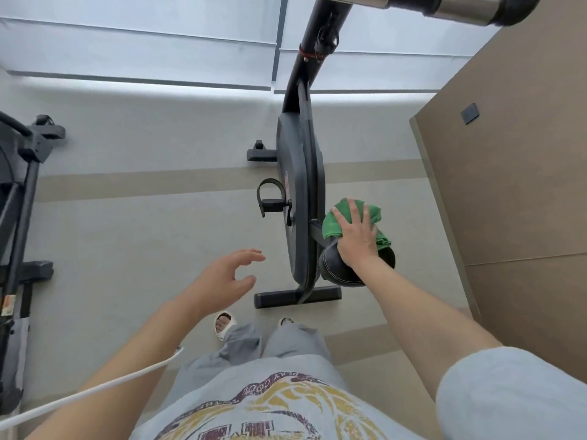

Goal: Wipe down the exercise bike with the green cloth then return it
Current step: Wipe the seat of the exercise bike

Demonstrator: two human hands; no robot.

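Wiping step under way: right hand (355, 234) flat, fingers spread, pressing green cloth (341, 219) onto saddle (341, 269) of exercise bike (300, 198), left hand (227, 279) loose and holding nothing; next, probably frame and handlebars, then returning the cloth.

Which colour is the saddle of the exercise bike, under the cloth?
Black; the padded saddle shows best in the head view.

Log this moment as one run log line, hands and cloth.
right hand: presses green cloth on bike seat | left hand: free, holds nothing | cloth not returned
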